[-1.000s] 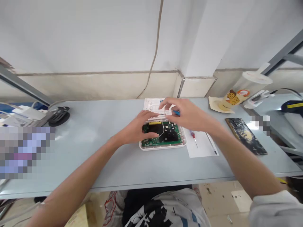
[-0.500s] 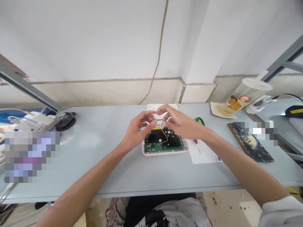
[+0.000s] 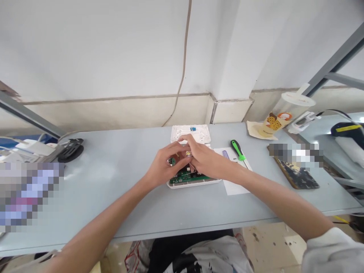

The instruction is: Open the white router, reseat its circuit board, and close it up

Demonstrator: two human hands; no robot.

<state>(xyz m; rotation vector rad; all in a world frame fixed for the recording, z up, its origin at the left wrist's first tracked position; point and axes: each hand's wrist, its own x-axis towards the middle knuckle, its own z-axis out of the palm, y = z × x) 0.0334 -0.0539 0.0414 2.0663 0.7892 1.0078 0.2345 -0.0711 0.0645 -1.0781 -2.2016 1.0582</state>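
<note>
A green circuit board (image 3: 186, 176) lies in a white plastic shell (image 3: 196, 184) on the grey table. My left hand (image 3: 163, 167) and my right hand (image 3: 203, 159) meet just above the board's far half, fingers curled and pinched together on a small part I cannot make out. Behind them lies the white cover (image 3: 190, 133) of the device, with a small blue piece on it. The hands hide most of the board.
A green-handled screwdriver (image 3: 238, 149) lies on a white paper sheet (image 3: 236, 185) to the right. Farther right are a dark phone (image 3: 295, 175) and a printed paper cup (image 3: 280, 117). A black round object (image 3: 71, 148) and cables sit at the left.
Both hands have come down closer to the board and pinched tighter together. The green screwdriver now lies on the paper to the right. The camera has shifted slightly.
</note>
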